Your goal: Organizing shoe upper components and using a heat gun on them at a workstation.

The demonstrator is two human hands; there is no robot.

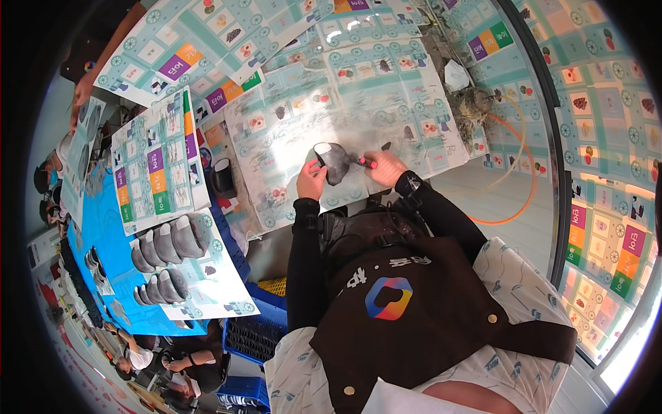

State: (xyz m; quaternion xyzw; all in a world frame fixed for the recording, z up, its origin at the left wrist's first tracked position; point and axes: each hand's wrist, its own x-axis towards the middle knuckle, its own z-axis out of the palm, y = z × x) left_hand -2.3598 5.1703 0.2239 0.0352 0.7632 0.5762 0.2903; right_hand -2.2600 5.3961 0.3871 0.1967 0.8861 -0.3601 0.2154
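Note:
On the worktable in front of me lies a dark grey, rounded shoe-like piece (336, 168) with a white patch at its upper left end. My left hand (312, 182) is closed on its left edge, thumb and fingers pinching it. At its right side, my right hand (386, 170) is closed around a small tool with a red handle (370, 163). The tool's dark end points left and reaches the piece's right edge; its exact kind is too small to make out. A small dark scrap (386, 145) lies just beyond my right hand.
The worktable (434, 103) wears a smudged printed sheet. Left stands a board (214, 297) with rows of similar grey pieces (169, 245), near blue crates (255, 338). A dark piece (222, 178) sits beside the table. An orange hose (527, 186) curves at right. Other people work at far left.

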